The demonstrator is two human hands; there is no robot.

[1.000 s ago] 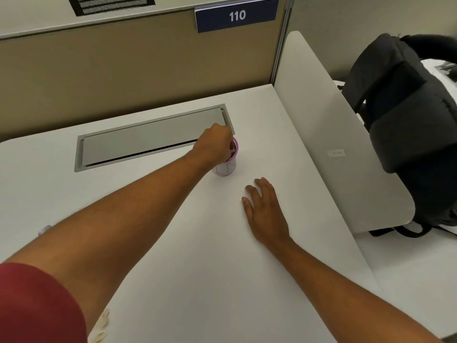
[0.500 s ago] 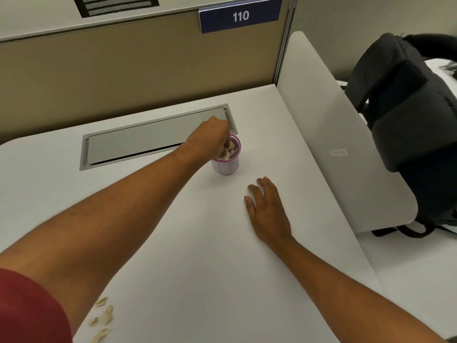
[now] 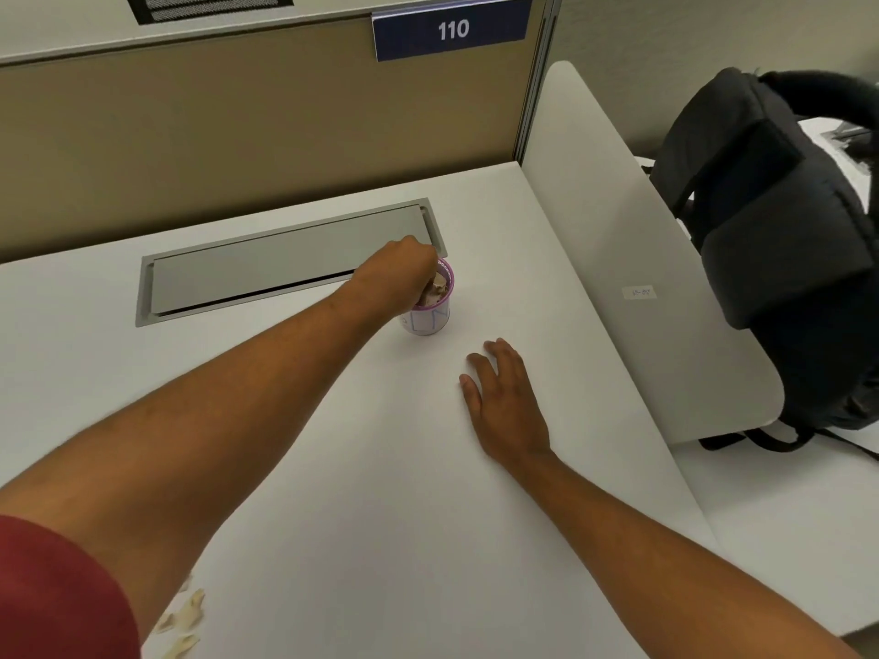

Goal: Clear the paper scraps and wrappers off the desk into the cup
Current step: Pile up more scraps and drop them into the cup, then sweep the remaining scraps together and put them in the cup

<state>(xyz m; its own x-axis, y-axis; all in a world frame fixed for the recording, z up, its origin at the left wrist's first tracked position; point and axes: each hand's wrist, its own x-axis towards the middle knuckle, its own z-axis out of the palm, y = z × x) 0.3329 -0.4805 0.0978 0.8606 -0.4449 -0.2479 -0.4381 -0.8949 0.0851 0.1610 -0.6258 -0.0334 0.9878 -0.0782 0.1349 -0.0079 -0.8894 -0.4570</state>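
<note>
White desk (image 3: 380, 516), grey cable hatch (image 3: 285, 266) just left of left hand (image 3: 399, 273). Right hand (image 3: 506, 401) flat on desk, fingers spread, empty. Left hand curled over cup (image 3: 430, 311), fingertips inside among scraps; actual grip unclear. Cup just ahead-left of right hand. Loose paper scraps (image 3: 188, 615) near left elbow.
</note>
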